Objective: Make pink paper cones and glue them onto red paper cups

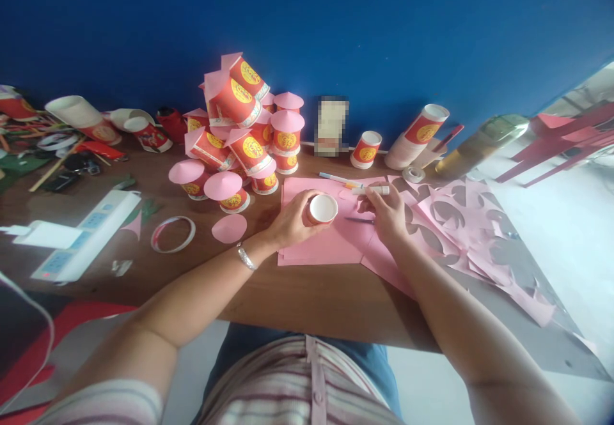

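My left hand [303, 222] is wrapped round a paper cup [323, 208], its white open mouth facing up towards me. In my right hand [389, 215] a white glue stick [378, 190] lies sideways between thumb and fingers, pointing left, a little to the right of the cup. Beneath both hands are pink paper sheets [307, 251]. A dark, thin tool [359, 220], partly hidden by my right hand, rests on them. A blue-and-white pen [333, 177] lies just beyond. Left of my left hand is a flat pink paper circle [229, 228].
Red cups with pink cone tops [242, 147] are piled at the back left. A single cup [366, 150] and a cup stack [417, 137] stand by the blue wall. Cut pink scraps [460, 220] spread right. A power strip [91, 236] and tape roll [173, 234] lie left.
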### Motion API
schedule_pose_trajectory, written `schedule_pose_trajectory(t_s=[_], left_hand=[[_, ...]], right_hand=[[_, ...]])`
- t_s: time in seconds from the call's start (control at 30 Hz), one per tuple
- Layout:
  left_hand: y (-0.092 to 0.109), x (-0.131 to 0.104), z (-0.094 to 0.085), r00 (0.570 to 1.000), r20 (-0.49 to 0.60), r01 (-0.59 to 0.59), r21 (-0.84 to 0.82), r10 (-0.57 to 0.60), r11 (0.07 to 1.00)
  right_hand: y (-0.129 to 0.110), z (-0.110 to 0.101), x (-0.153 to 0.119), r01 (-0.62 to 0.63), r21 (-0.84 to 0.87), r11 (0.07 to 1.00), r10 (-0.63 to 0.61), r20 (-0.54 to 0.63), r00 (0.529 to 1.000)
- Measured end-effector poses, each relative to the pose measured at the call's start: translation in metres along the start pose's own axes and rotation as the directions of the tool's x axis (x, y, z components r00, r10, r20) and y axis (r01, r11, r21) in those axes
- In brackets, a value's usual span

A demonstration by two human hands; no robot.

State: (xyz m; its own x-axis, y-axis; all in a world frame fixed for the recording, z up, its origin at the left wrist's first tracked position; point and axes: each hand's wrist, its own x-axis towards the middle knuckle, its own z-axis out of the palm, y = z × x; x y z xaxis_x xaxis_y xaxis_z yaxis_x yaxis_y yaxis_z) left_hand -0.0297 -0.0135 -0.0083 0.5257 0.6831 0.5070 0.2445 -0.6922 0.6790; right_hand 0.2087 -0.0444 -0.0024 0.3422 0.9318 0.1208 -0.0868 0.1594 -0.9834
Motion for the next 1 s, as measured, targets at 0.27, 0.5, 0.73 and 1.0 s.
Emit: schedule_pose_trajectory(t_s=[0.27, 0.5, 0.73, 1.0], left_hand=[[0.005, 0.002, -0.005, 0.966, -0.041, -0.249, 0.125, 0.256, 0.960], [0.006, 0.000, -0.004, 0.988, 0.041, -0.146, -0.022, 0.147, 0.989], [0.003, -0.001, -0.005, 0.959, 0.278, 0.126, -0.247, -0.055, 0.961], [0.001, 0.001, 0.003, 0.944, 0.301, 0.203, -0.198, -0.137, 0.959]], right_hand=[[0.003, -0.001, -0.001, 0.011, -0.051, 0.999, -0.010, 0.027, 1.000], [0.000, 0.002, -0.003, 0.047, -0.032, 0.998, -0.045, 0.058, 0.997], [-0.003, 0.004, -0.005, 0.064, -0.043, 0.997, -0.058, 0.116, 0.991], [-0.013, 0.010, -0.015, 0.140, -0.077, 0.987, -0.131, 0.122, 0.984]])
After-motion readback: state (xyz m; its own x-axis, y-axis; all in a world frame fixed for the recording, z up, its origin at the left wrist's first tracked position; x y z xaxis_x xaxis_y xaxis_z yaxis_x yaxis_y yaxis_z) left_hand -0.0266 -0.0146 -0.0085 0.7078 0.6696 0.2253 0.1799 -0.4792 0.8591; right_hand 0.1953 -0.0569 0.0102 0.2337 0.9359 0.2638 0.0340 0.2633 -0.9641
